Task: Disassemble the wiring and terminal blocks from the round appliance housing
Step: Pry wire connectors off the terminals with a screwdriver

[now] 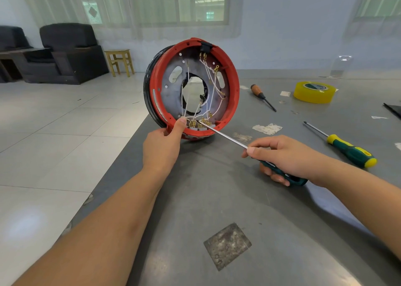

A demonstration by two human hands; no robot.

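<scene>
A round red housing (234, 84) stands on its edge near the table's left edge, its open side facing me. Inside, white wires (213, 86) run across a grey metal plate to brass terminals (200, 122) clustered at the bottom rim. A black block (205, 46) sits at the top rim. My left hand (162, 147) grips the lower left rim, thumb pressed inside by the terminals. My right hand (282, 157) holds a green-handled screwdriver (223, 135) whose tip touches the terminal cluster.
On the grey table (217, 199) lie a wooden-handled screwdriver (261, 96), a roll of yellow tape (313, 91), a green and yellow screwdriver (345, 148) and scraps of paper (268, 128). The table's left edge drops to a tiled floor; a black armchair and a stool stand beyond.
</scene>
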